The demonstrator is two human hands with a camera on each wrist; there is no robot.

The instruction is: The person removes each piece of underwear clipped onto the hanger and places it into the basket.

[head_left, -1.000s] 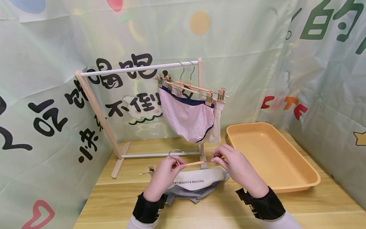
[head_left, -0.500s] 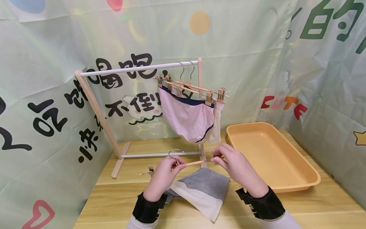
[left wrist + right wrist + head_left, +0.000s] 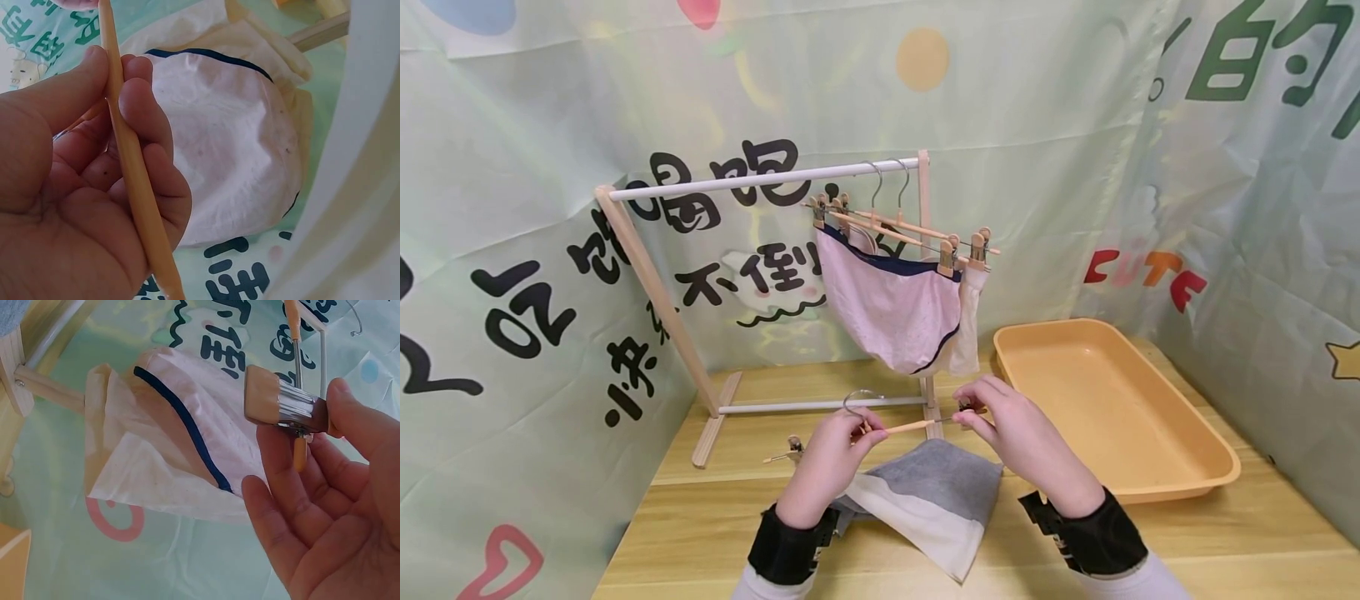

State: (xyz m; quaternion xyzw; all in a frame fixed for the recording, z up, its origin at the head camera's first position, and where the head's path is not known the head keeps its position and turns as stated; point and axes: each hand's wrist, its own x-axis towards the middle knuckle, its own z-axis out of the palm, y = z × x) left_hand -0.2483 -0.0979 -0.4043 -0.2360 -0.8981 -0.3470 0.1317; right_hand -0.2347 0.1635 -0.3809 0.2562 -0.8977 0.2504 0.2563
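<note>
My left hand [image 3: 831,450] grips the wooden bar of a clip hanger [image 3: 912,426], its metal hook standing up above the fingers. In the left wrist view the bar [image 3: 134,169] runs between thumb and curled fingers. My right hand [image 3: 1015,425] pinches the clip at the hanger's right end; the right wrist view shows this clip [image 3: 281,400] with no cloth in it. Grey-and-white underpants [image 3: 936,492] lie slanting on the table below the hands. The left-end clip [image 3: 795,446] shows beyond my left hand; whether it holds the cloth is hidden.
A rack with a white rail [image 3: 760,179] stands behind the hands. Pink underpants [image 3: 891,304] with navy trim and a cream pair [image 3: 967,325] hang from hangers at its right end. A yellow tray [image 3: 1097,400] sits at right. Printed cloth walls enclose the table.
Between one second and half a second ago, the right side of the grey-and-white underpants dropped from near the hanger onto the table. Both hands have stayed almost still.
</note>
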